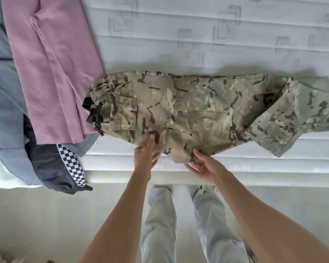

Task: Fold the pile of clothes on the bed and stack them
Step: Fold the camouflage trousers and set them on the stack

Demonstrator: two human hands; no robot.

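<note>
Bed: white quilted mattress, filled most of the view, near edge toward the person.

Camouflage trousers lay flat across the mattress near that edge, waistband to the left, legs running right, cuffs bent back at the far right. Black strap showed at the waistband.

Left of the trousers: pink garment spread long, overlapping a grey-blue garment. Below the pink one, a dark garment with checkered trim hung over the bed edge.

Right hand, at the trousers' near edge: grip clamped, thumb over and fingers under the crotch flap, lifting it slightly.

Left hand, just left of the right hand: fingers straight, grip apart, fingertips pressing flat on the trousers' seat fabric.

Person's legs in light trousers stood against the bed, below the camouflage trousers.
</note>
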